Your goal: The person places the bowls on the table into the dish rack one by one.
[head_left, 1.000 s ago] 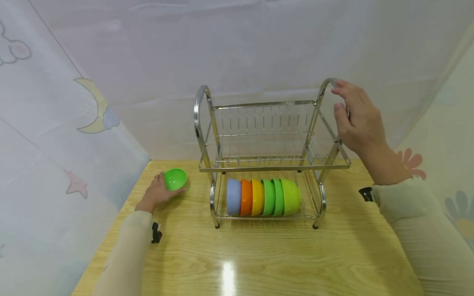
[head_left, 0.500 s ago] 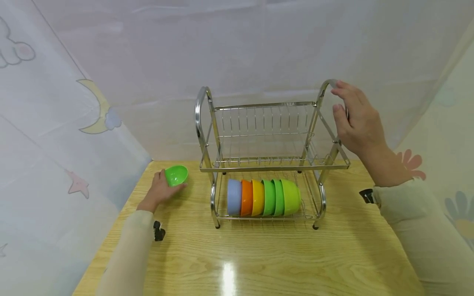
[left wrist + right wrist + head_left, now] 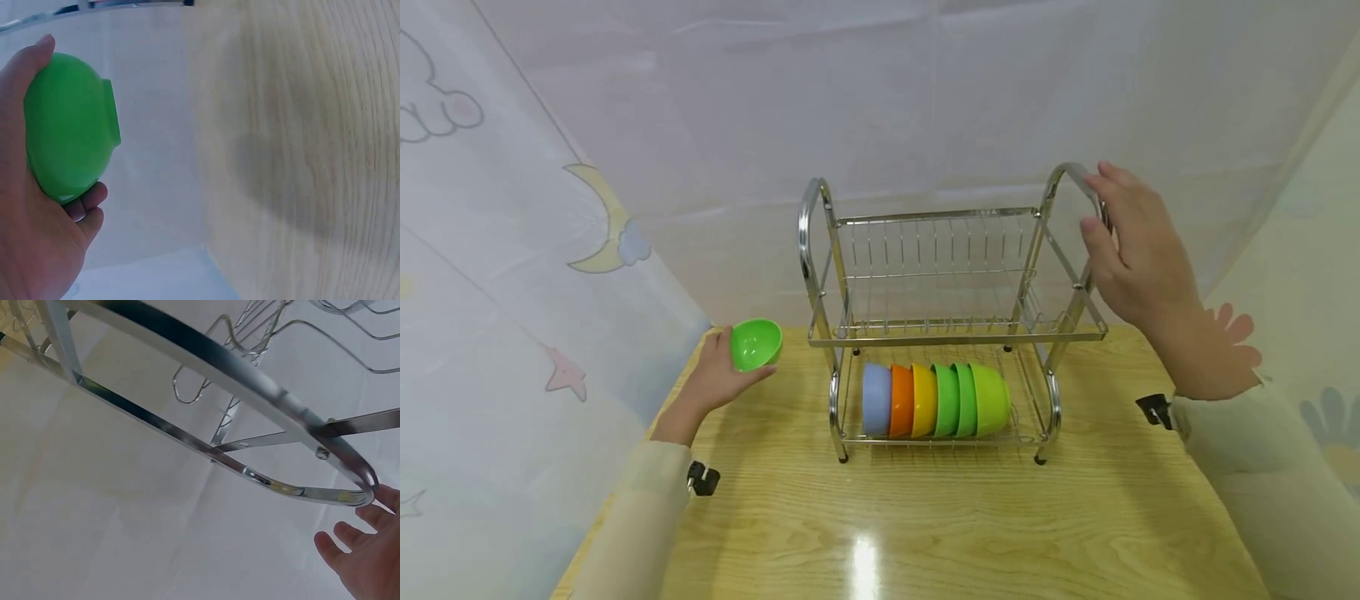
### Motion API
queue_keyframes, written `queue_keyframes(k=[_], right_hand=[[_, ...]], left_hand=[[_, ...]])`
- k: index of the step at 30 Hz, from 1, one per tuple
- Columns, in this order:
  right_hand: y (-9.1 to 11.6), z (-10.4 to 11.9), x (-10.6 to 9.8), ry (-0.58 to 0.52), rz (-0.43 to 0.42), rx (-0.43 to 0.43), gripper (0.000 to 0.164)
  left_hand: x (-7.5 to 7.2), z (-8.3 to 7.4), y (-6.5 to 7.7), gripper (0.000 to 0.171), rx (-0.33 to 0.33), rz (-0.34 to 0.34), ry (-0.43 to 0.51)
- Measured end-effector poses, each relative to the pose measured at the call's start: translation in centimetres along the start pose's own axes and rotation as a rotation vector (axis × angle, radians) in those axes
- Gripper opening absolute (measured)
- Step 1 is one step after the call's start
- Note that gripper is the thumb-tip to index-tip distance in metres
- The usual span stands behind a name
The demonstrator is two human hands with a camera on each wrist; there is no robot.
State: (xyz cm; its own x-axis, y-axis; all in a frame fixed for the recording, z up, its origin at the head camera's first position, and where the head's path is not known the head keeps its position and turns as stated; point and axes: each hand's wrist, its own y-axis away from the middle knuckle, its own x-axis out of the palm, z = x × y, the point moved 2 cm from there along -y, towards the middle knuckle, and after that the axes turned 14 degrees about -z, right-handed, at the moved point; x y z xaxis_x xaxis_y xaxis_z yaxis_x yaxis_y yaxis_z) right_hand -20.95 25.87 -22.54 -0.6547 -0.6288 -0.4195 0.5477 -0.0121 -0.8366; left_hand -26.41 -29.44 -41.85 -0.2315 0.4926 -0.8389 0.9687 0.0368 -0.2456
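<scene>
On the left side, my left hand (image 3: 713,375) grips a small green bowl (image 3: 756,344) by its side, with the thumb and fingers round it. Its opening faces up toward the head camera. The left wrist view shows the outside and foot ring of that bowl (image 3: 69,128) above the wooden table. My right hand (image 3: 1142,246) is at the top right of a two-tier metal dish rack (image 3: 958,340), fingers extended and loose. In the right wrist view its fingertips lie right at the bent tube of the rack frame (image 3: 269,394).
Along the rack's lower tier several bowls lie nested on their sides: blue (image 3: 876,400), orange (image 3: 901,402), yellow (image 3: 924,402), green ones (image 3: 945,402) and a lime one (image 3: 992,402). Wire slots (image 3: 936,246) line the upper tier. Pale cloth walls (image 3: 880,100) enclose the wooden table (image 3: 925,517).
My left hand has raised the green bowl and carried it slightly toward the back. My right hand has shifted a little to the right along the rack frame. The nested bowls stay put.
</scene>
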Motion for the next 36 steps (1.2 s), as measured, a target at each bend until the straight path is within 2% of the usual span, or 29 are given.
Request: queue_keyframes(k=[5,11,15,21,25,30,36], right_hand=[[1.4,1.9,-1.2,-0.085,-0.064,-0.079,0.046],[3.6,4.5,-2.1,-0.158,-0.16,-0.17,0.049],[5.2,6.5,-2.5,-0.23,-0.249,-0.172,0.054],[7.7,8.9,-2.3,-0.379,-0.354,-0.179,0.051],[9.3,10.0,-1.7,-0.48,-0.37,-0.185,0.049],[11.2,10.5,-0.8,-0.591,-0.366,-0.191,0.044],[13.1,10.3,0.7,-0.649,-0.291,-0.174,0.041]], left_hand=[[-1.7,-1.2,1.3,0.122,-0.004,-0.009,0.057],[-3.7,-3.4,3.8,0.117,0.026,-0.005,0.102],[-4.6,-5.1,5.5,0.115,0.061,-0.014,0.146],[-5.1,-7.4,8.3,0.116,0.109,-0.021,0.195],[-5.3,-8.8,10.0,0.116,0.129,-0.027,0.228],[-5.3,-10.9,11.2,0.119,0.174,-0.027,0.287],[-4.8,-13.0,12.3,0.122,0.246,-0.015,0.329]])
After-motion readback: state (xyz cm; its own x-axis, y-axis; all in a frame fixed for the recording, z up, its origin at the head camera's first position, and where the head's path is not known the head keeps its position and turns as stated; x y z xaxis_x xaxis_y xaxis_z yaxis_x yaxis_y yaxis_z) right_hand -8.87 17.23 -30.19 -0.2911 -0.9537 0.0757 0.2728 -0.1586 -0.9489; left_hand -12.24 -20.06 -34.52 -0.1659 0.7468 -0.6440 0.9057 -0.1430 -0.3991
